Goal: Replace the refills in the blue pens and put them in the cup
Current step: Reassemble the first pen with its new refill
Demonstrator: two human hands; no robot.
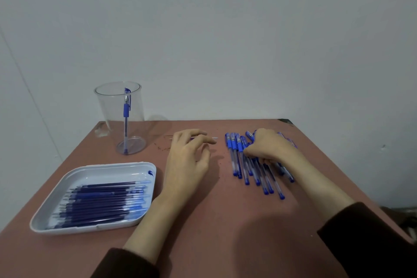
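Several blue pens (250,165) lie in a row on the right of the pink table (225,228). My right hand (270,148) rests on this pile, its fingers and thumb curled round one pen in it. My left hand (188,158) hovers at the table's middle with loosely curled fingers and holds nothing. A thin refill (214,138) lies on the table just behind its fingertips. At the back left stands a clear plastic cup (108,110), and one blue pen (126,117) stands upright inside it.
A white tray (112,166) at the front left holds several dark blue refills (101,203), with a small blue cap in its far right corner. A grey wall runs behind the table. The table's right edge lies close to the pens.
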